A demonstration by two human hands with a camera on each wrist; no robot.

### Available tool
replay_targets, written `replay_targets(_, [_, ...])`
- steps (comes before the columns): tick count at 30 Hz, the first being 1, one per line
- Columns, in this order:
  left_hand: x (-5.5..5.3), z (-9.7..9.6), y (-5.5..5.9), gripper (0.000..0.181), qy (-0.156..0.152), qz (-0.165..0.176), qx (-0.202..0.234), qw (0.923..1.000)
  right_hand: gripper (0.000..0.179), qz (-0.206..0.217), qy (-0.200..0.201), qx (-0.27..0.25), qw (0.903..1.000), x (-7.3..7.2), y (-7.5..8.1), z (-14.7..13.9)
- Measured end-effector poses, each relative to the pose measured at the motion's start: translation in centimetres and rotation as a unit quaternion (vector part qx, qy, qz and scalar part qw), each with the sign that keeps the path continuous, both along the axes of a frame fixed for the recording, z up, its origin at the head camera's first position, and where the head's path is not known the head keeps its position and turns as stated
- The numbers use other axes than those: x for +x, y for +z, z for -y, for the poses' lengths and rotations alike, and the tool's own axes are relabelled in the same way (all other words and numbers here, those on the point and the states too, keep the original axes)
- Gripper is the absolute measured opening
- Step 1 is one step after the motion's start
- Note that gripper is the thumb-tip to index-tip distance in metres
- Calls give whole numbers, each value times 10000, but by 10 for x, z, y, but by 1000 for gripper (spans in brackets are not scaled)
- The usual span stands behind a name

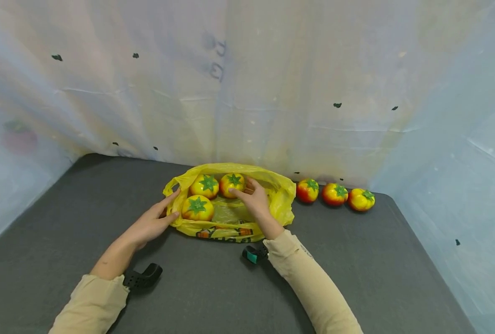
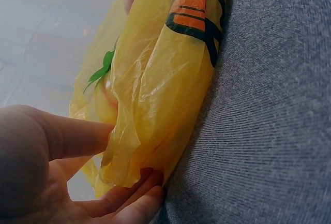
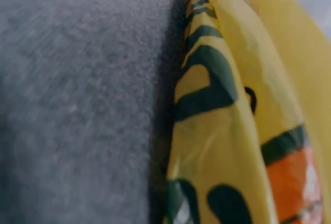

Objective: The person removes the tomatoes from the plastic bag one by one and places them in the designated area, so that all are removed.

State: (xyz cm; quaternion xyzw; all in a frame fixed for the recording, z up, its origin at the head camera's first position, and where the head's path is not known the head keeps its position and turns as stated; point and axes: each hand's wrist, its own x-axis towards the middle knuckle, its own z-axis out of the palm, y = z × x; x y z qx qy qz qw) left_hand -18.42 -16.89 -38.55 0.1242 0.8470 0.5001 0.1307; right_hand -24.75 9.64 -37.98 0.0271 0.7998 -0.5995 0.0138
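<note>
The left hand [image 1: 153, 223] grips the bag [image 1: 232, 213] at its end, seemingly to steady its mouth, while the separate right hand [image 1: 256, 200] reaches inside, clasping one fruit [image 1: 231, 182] near two others [image 1: 198, 208] between the hands, with three more [image 1: 335, 195] right of it on the desk [image 1: 214, 283].

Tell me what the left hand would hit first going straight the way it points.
The yellow plastic bag, whose side the left hand touches; beyond it, probably a tomato, though depth is unclear.
</note>
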Motion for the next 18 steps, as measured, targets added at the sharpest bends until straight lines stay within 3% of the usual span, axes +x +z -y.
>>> replay_targets(18, [2, 0, 2, 65, 49, 1, -136, 9999, 72, -108, -138, -45, 9998, -6, -10, 7])
